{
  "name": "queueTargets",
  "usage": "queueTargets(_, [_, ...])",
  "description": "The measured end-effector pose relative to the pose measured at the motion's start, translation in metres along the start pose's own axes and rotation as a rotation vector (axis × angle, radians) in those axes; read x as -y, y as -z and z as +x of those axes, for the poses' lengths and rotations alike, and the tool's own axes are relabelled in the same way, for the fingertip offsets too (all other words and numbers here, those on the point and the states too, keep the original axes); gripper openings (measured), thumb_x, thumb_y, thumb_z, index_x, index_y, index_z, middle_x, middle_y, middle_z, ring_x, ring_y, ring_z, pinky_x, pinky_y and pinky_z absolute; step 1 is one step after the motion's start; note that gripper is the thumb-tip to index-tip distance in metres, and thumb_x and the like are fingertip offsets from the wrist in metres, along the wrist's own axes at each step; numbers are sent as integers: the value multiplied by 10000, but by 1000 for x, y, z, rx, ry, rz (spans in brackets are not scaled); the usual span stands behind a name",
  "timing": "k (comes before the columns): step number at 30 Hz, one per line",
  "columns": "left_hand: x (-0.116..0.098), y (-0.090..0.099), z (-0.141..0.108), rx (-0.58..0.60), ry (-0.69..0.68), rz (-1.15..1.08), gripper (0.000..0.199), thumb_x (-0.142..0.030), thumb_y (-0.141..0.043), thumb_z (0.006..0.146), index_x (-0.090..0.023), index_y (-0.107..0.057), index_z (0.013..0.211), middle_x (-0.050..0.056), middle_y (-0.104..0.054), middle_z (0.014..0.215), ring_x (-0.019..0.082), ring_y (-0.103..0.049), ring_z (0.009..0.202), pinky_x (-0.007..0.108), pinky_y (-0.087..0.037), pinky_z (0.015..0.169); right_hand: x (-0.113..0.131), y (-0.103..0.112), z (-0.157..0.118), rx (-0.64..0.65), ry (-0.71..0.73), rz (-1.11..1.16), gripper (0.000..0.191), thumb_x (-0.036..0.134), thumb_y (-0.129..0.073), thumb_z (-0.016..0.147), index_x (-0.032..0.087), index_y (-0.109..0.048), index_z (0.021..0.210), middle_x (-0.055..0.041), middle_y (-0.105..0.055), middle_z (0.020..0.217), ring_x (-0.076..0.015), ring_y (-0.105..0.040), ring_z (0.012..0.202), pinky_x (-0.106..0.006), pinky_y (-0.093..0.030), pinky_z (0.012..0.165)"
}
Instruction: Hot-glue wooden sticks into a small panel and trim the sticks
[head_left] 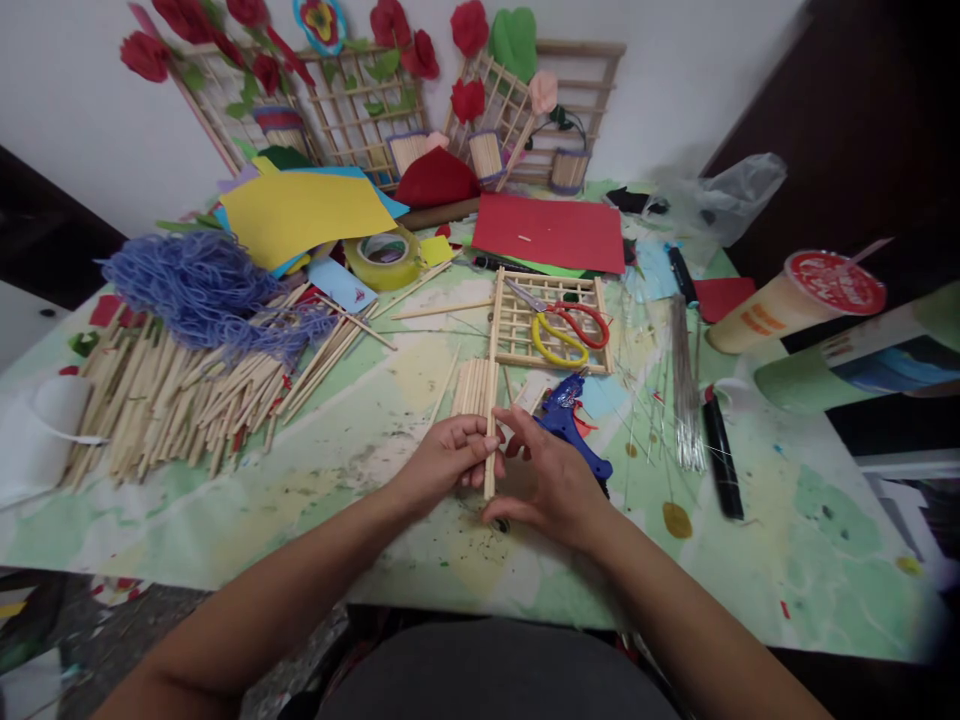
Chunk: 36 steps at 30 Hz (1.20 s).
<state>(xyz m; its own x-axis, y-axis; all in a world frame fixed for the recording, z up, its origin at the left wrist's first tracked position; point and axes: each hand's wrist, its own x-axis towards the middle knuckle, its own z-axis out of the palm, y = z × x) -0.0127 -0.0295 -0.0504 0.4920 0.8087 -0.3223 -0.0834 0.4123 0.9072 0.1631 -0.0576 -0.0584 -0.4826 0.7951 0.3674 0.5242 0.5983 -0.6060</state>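
My left hand (453, 455) pinches a pair of thin wooden sticks (490, 478) between thumb and fingers, pointing away from me above the table. My right hand (556, 478) is close on the right side, thumb and fingers apart around the sticks; whether a fingertip touches them I cannot tell. Just beyond lies a row of short sticks (471, 385), partly hidden by my left hand. Behind my right hand rests a blue glue gun (574, 425), partly covered. Farther back, scissors (562, 330) with red and yellow handles lie on a small wooden stick lattice (514, 352).
Left are a heap of wooden sticks (165, 410) and tangled blue-purple yarn (195, 285). Yellow paper (307, 215), a tape roll (382, 258) and red sheets (551, 232) lie behind. Right are wires (684, 390), a black marker (721, 455) and a drink cup (780, 300). Flower-decorated lattices (360, 105) lean against the wall.
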Motion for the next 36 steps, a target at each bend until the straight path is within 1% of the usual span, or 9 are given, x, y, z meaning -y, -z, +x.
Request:
queueTargets(5, [2, 2, 0, 24, -23, -27, 250, -382, -629, 799, -137, -574, 804, -7, -629, 612, 21, -430, 403, 143, -266, 385, 1, -1, -2, 9, 3, -22, 1045, 388, -717, 743, 241, 9, 1481, -182, -485, 1363, -280, -584, 1094, -443, -514, 853])
queueTargets(9, [2, 1, -1, 61, -13, -52, 240, -374, -618, 812, -138, -575, 807, -5, -627, 615, 16, -411, 402, 141, -261, 389, 0, -2, -3, 4, -1, -33, 1051, 397, -712, 744, 226, 18, 1479, -190, -484, 1361, -278, -590, 1081, -450, -519, 842])
queueTargets(13, [1, -1, -2, 49, -2, -33, 278, -409, -630, 793, -137, -580, 820, -6, -614, 607, 23, -403, 401, 148, -257, 386, 1, -1, -3, 7, 5, -33, 1023, 392, -698, 756, 195, -1, 1479, -203, -479, 1362, -283, -578, 1101, -452, -523, 833])
queueTargets(17, [1, -1, -2, 44, -1, -36, 284, -420, -632, 785, -143, -572, 807, -5, -612, 610, 28, -408, 407, 157, -265, 390, 2, -1, -3, 26, 5, -10, 970, 366, -655, 792, 197, 8, 1480, -206, -454, 1379, -281, -582, 1083, -461, -520, 840])
queueTargets(23, [3, -1, -2, 53, -22, -55, 244, -386, -617, 809, -149, -562, 801, -11, -621, 619, 20, -408, 404, 150, -259, 390, 2, -2, -4, 1, 7, 14, 955, 368, -653, 792, 200, -9, 1477, -192, -474, 1358, -250, -610, 958, -445, -527, 806])
queueTargets(27, [4, -1, -2, 65, -32, -58, 243, -385, -607, 822, -149, -559, 795, -12, -624, 621, 16, -416, 409, 141, -266, 392, 4, -1, -4, -9, -12, 28, 947, 358, -663, 781, 211, -33, 1472, -185, -483, 1348, -245, -607, 938, -429, -526, 791])
queueTargets(32, [4, -1, -2, 78, -35, -31, 266, -410, -606, 818, -152, -548, 798, -11, -634, 630, 22, -433, 409, 142, -284, 392, 6, -1, -3, -20, -32, 56, 947, 338, -689, 750, 213, -78, 1461, -163, -540, 1268, -235, -605, 907, -408, -521, 781])
queueTargets(36, [5, 0, -2, 77, -55, -12, 280, -419, -602, 820, -149, -540, 779, -10, -628, 619, 27, -436, 413, 148, -287, 398, 6, -1, -3, -4, -51, 73, 923, 307, -686, 743, 204, -107, 1454, -169, -532, 1268, -231, -602, 894, -413, -515, 787])
